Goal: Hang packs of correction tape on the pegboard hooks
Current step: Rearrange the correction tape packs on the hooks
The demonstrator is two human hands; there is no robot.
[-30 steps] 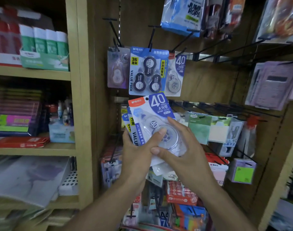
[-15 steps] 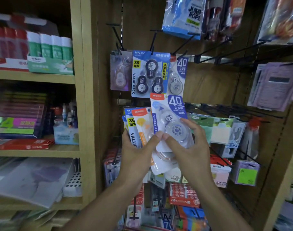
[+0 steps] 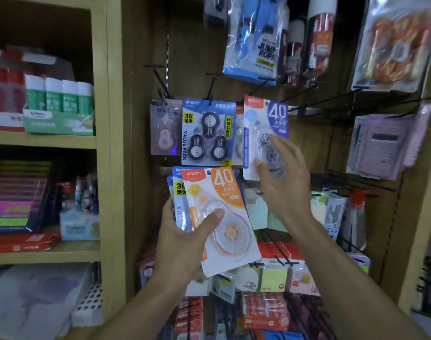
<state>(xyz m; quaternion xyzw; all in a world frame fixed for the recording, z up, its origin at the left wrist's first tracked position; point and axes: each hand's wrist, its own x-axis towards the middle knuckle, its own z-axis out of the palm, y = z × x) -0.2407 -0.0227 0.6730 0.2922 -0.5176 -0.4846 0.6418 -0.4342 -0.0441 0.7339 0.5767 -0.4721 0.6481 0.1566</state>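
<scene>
My right hand point(image 3: 282, 182) pinches the lower part of a blue "40" correction tape pack point(image 3: 263, 123), held upright against the pegboard beside a black hook point(image 3: 261, 85). My left hand point(image 3: 185, 239) grips a stack of packs with its thumb on an orange "40" pack point(image 3: 221, 217) in front; blue "36" packs point(image 3: 179, 192) sit behind it. A blue three-piece value pack point(image 3: 208, 132) and a purple single pack point(image 3: 165, 127) hang on hooks in the same row. Whether the blue pack's hole is over a hook is hidden.
Long black hooks point(image 3: 332, 99) jut out at the right, some bare. A jump rope pack point(image 3: 255, 38) hangs above. Sticky notes point(image 3: 273, 278) and red packs point(image 3: 266, 312) hang below my hands. Wooden shelves point(image 3: 42, 141) with glue sticks stand at the left.
My right hand took the blue "40" pack off the stack and raised it up and right to the hook row. The orange pack now fronts the stack in my left hand.
</scene>
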